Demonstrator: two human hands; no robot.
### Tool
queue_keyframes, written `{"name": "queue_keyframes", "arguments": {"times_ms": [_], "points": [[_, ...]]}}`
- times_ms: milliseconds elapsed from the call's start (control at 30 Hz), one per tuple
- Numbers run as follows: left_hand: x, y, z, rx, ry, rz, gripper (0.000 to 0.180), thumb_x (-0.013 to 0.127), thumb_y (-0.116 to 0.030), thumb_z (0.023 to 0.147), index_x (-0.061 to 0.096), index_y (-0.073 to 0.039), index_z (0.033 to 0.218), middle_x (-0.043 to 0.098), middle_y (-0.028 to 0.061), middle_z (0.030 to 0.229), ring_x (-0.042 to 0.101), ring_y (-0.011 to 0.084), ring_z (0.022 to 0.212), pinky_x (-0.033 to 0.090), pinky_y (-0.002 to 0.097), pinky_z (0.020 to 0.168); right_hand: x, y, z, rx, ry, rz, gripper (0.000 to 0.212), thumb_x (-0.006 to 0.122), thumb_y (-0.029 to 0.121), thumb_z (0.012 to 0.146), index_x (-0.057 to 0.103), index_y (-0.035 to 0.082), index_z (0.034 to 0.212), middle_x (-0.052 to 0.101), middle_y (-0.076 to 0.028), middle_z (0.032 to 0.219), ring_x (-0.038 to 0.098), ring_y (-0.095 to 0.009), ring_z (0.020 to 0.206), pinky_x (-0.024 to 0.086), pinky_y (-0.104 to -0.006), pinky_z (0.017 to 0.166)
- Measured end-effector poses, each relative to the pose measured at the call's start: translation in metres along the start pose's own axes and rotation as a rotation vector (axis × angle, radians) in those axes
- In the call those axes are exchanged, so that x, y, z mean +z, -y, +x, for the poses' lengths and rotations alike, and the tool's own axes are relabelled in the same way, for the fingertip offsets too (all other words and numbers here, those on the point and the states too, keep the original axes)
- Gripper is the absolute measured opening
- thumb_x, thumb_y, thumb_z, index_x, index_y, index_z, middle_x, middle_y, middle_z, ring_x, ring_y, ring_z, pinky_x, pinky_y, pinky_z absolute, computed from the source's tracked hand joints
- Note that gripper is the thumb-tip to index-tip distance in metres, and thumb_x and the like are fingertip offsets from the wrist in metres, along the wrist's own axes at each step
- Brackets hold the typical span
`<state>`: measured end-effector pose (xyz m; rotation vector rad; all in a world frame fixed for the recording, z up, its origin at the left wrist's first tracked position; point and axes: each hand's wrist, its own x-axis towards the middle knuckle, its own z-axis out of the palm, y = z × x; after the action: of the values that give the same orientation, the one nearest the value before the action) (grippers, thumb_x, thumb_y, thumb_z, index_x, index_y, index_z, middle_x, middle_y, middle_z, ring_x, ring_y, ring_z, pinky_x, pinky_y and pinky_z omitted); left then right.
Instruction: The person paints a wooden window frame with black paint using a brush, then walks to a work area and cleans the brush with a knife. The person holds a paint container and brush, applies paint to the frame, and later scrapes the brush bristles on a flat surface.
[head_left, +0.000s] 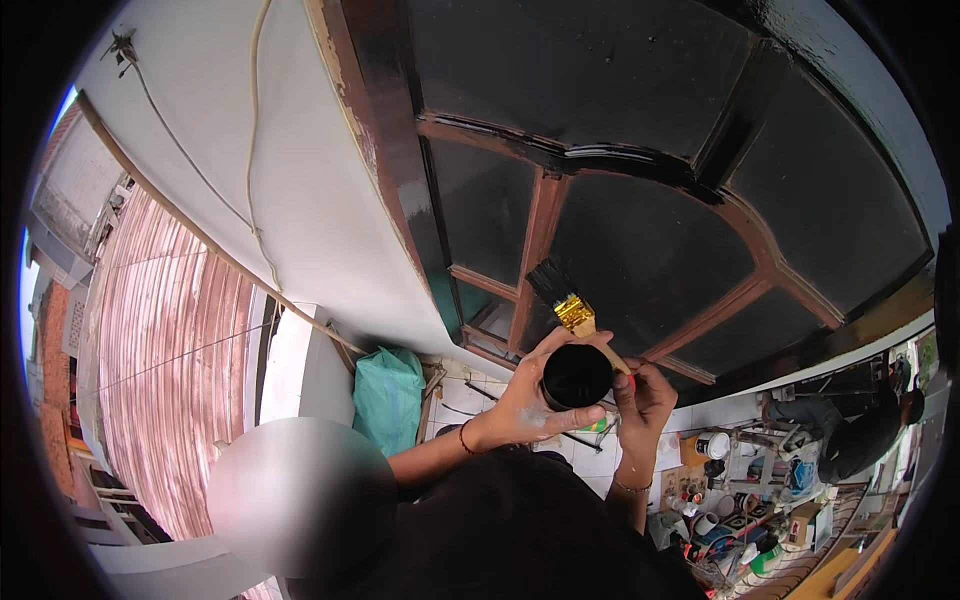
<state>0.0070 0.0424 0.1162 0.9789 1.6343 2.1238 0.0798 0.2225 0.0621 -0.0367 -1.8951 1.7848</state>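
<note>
Fingers clamped the paint pot in the left hand, the paintbrush in the right hand; tilting risked spills.

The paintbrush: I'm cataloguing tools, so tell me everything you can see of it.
The paintbrush has dark bristles, a shiny gold ferrule and a pale, wood-like handle, red near its end. It is tilted, bristles pointing up and left in the view, handle beside the dark cup. The right hand holds the handle's end; I can't tell whether the bristles touch the wooden frame.
</note>
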Motion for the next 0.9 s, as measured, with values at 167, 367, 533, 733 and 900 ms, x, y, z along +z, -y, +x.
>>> {"name": "queue_keyframes", "arguments": {"times_ms": [167,367,533,733,900], "points": [[0.013,-0.003,-0.003,0.002,-0.003,-0.042,0.065,0.085,-0.028,0.079,0.058,0.001,0.13,0.054,0.012,0.131,0.052,0.0222,0.122,0.039,0.0363,0.106,0.025,0.011,-0.004,0.023,-0.15,0.471,0.037,0.073,0.021,0.093,0.061,-0.004,0.118,0.067,-0.008,0.104,0.064,-0.016,0.094,0.05,-0.028,0.084],[0.029,0.004,-0.007,0.027,0.095,0.158,0.077,0.086,-0.031,0.075,0.052,-0.001,0.137,0.05,0.0121,0.141,0.051,0.025,0.126,0.038,0.039,0.109,0.023,-0.003,-0.014,0.021,-0.251,0.4,0.041,0.067,0.028,0.097,0.055,-0.002,0.123,0.058,-0.012,0.123,0.061,-0.019,0.102,0.05,-0.0327,0.092],[0.027,-0.01,-0.023,0.03,0.166,0.174,0.072,0.087,-0.031,0.071,0.058,-0.002,0.131,0.047,0.0173,0.146,0.046,0.0324,0.135,0.033,0.0461,0.113,0.002,0.004,0.004,-0.117,-0.349,0.49,0.033,0.057,0.031,0.103,0.05,0.004,0.12,0.055,-0.008,0.108,0.058,-0.017,0.093,0.051,-0.032,0.084],[-0.009,0.002,-0.058,0.023,0.053,0.153,0.063,0.09,-0.025,0.07,0.063,-0.004,0.123,0.047,0.0169,0.146,0.047,0.0325,0.134,0.037,0.0456,0.111,-0.001,0.07,0.065,-0.559,-0.128,0.211,0.028,0.063,0.022,0.099,0.046,0.004,0.114,0.051,-0.009,0.101,0.058,-0.019,0.091,0.054,-0.0332,0.076],[-0.041,0.018,-0.067,0.063,-0.093,0.223,0.061,0.09,-0.022,0.067,0.065,-0.006,0.121,0.051,0.0162,0.143,0.052,0.032,0.13,0.039,0.0437,0.109,0.042,0.12,0.12,-0.764,0.119,-0.097,0.027,0.074,0.014,0.091,0.054,0.003,0.105,0.052,-0.012,0.097,0.063,-0.025,0.086,0.057,-0.0359,0.072]]}}
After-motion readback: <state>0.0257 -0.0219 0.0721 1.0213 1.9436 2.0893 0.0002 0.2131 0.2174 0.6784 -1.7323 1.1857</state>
